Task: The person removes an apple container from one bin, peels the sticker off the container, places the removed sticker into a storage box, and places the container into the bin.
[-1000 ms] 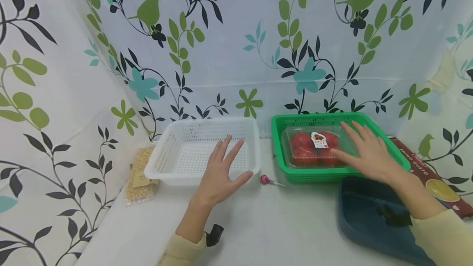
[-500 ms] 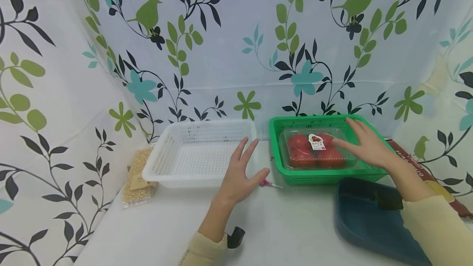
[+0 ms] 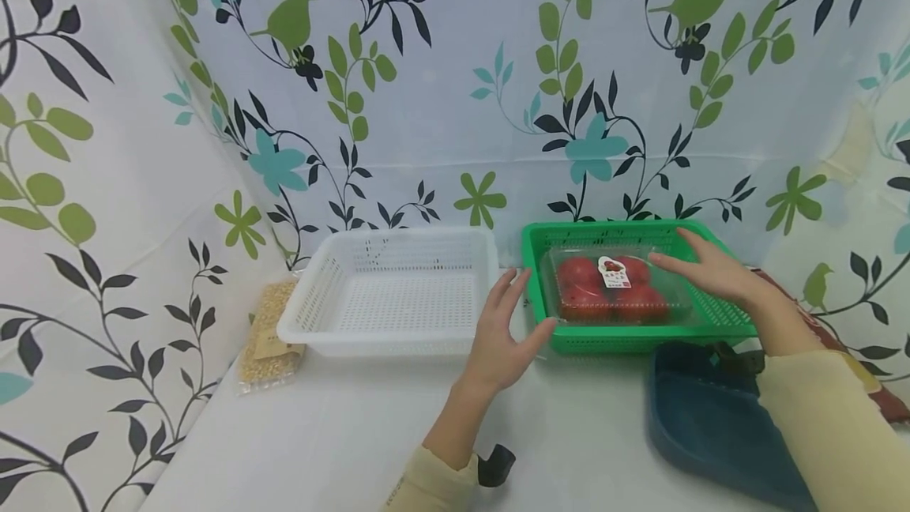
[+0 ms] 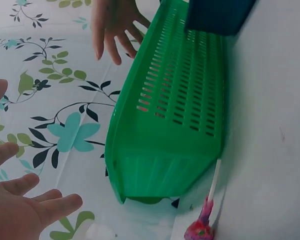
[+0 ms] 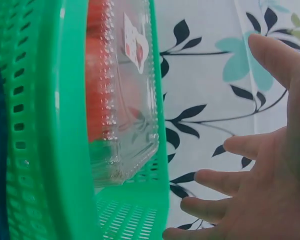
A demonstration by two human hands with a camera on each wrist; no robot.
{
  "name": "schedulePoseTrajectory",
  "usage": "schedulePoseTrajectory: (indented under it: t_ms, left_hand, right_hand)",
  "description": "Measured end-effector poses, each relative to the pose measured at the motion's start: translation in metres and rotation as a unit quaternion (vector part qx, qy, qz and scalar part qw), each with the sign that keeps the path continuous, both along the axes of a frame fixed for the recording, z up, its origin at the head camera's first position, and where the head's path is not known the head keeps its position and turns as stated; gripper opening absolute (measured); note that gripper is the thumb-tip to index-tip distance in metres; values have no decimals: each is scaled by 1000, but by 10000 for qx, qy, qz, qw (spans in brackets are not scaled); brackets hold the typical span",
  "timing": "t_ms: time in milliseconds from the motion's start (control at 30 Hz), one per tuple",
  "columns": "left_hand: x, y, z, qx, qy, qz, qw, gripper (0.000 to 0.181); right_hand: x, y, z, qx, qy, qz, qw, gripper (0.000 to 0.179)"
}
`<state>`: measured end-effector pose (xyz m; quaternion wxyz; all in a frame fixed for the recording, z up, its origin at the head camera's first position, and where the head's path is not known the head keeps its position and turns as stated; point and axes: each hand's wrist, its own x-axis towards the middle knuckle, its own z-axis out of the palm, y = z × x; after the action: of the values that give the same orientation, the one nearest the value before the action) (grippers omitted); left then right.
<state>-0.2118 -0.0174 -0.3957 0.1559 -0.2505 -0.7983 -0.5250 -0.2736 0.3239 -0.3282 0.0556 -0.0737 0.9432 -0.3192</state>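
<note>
My left hand (image 3: 501, 348) hovers by the near left corner of the green basket (image 3: 640, 344), fingers spread and nothing in them. My right hand (image 3: 718, 271) is held over that basket's right side, also empty, its fingers apart. Inside the basket lies a clear plastic box of tomatoes (image 3: 583, 303) with a white label; the right wrist view shows the clear box (image 5: 132, 110) beside my spread fingers (image 5: 235, 145), not touching them. A pink-wrapped lollipop (image 4: 200, 230) lies beside the basket in the left wrist view; my left hand mostly hides it in the head view.
A white perforated basket (image 3: 398, 299) stands to the left, with a bag of yellow kernels (image 3: 266, 346) beyond it. A dark blue basin (image 3: 711, 433) sits at the front right under my right sleeve. A red packet (image 3: 889, 405) lies along the right side.
My left hand has moved right, from before the white basket toward the green basket. My right hand has shifted slightly up and right. The baskets and tomato box stay put.
</note>
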Motion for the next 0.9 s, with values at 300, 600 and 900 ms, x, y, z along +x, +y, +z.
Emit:
schedulePoseTrajectory:
  t_ms: [300,600,900]
  left_hand:
    - [2,22,-6,468,-714,139,9963,68]
    - [4,39,-20,1283,-840,378,9875,59]
    - [2,47,-36,1334,-1053,543,9840,60]
  right_hand:
    - [-15,11,-7,-330,-654,-151,9972,104]
    - [-23,21,-10,-781,-1031,-171,9914,101]
    - [-33,35,-24,-1284,-1375,-186,9820,99]
